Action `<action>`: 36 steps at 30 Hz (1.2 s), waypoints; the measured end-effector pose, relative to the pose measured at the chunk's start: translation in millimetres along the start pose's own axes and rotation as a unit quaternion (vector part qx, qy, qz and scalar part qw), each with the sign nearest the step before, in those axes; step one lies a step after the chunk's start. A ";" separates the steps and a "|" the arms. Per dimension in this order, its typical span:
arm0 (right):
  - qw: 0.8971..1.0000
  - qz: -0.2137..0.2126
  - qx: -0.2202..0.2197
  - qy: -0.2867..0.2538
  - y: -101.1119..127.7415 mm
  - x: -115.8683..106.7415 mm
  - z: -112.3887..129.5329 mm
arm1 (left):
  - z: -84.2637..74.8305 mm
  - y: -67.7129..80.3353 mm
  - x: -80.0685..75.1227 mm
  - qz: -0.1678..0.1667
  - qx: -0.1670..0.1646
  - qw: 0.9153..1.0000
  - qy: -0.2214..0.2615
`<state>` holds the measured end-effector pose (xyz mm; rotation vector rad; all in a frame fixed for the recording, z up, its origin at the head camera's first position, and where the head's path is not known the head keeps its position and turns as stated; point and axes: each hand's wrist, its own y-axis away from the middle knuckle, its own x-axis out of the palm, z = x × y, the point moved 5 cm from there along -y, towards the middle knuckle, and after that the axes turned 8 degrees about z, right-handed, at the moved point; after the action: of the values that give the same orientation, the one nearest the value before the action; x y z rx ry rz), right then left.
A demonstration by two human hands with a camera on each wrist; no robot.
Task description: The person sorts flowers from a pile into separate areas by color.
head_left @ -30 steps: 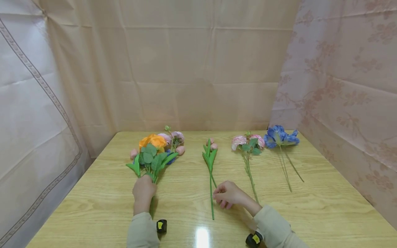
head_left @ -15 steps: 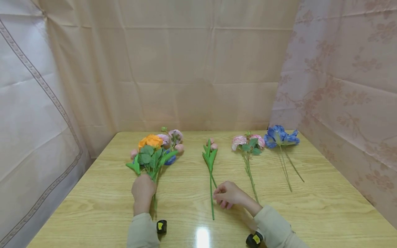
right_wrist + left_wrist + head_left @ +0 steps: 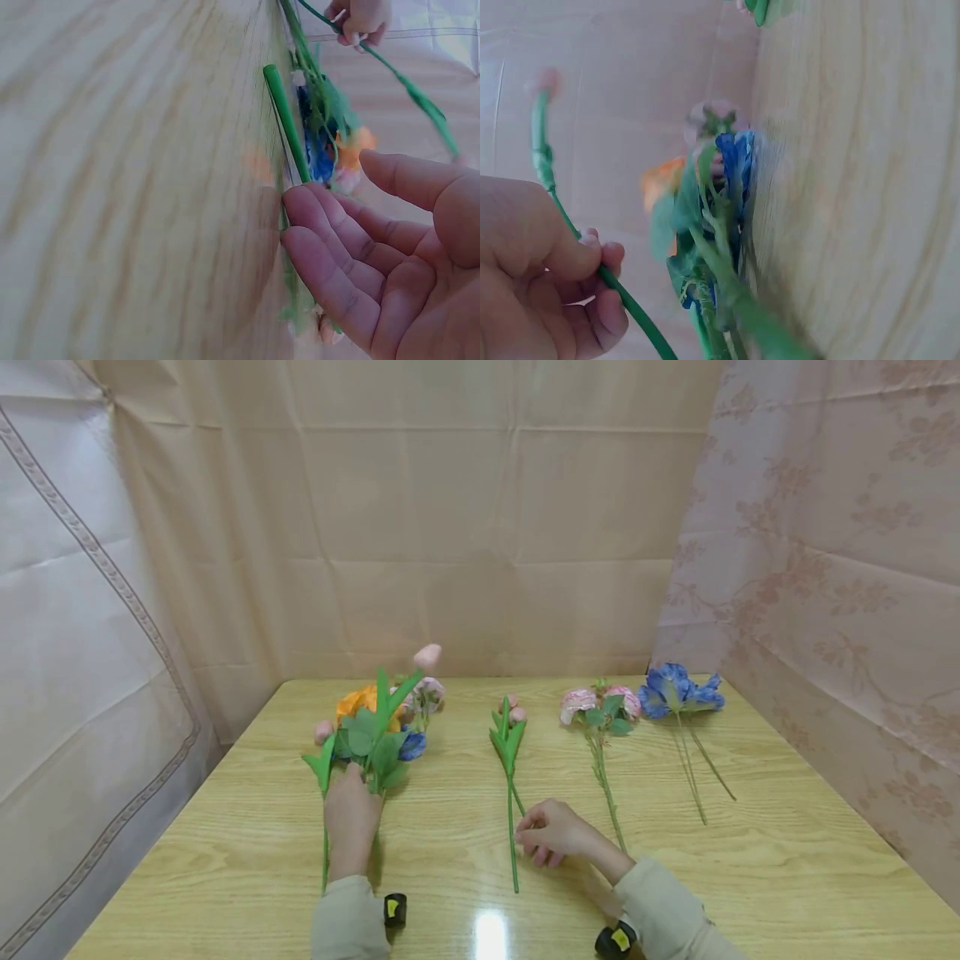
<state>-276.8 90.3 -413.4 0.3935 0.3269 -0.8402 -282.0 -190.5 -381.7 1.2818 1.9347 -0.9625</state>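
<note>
My left hand [image 3: 352, 818] pinches the green stem of a pink tulip [image 3: 634, 307] between thumb and fingers. This tulip's bud stands raised behind the others in the head view. Under and beside it lies a pile of artificial flowers: an orange bloom [image 3: 356, 700], a blue one [image 3: 412, 745], a pale purple one [image 3: 429, 693], and another tulip [image 3: 322, 760] at the left. My right hand [image 3: 553, 832] rests on the table with loosely bent fingers and nothing gripped. Its fingertips are right by the stems of two crossed pink tulips [image 3: 508, 752].
Right of the middle lies a pink flower stem [image 3: 600, 760] with two blooms. Blue flowers [image 3: 678, 693] with thin stems lie at the back right of the wooden table [image 3: 450, 860]. Beige curtain [image 3: 480, 527] hangs behind the table, with patterned cloth [image 3: 840, 568] at the right.
My left hand has drawn a tulip up from the pile, its bud rising from beside the blue bloom to above the purple one. The right hand stays still.
</note>
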 end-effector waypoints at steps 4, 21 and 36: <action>1.000 0.001 0.000 0.000 0.0 0.2 -0.6 | -1.6 0.2 -0.1 -0.021 0.004 1.000 0.014; 1.000 0.008 -0.006 -0.006 -0.5 0.9 -1.4 | -13.5 1.8 -0.6 -0.021 0.044 0.996 0.068; 1.000 0.016 -0.016 0.001 -0.1 0.7 0.3 | -57.0 15.9 -10.5 -0.036 0.131 0.978 0.161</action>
<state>-276.5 89.6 -413.4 0.3696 0.3342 -0.8021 -269.3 -143.9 -346.0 1.6088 2.1635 -1.1341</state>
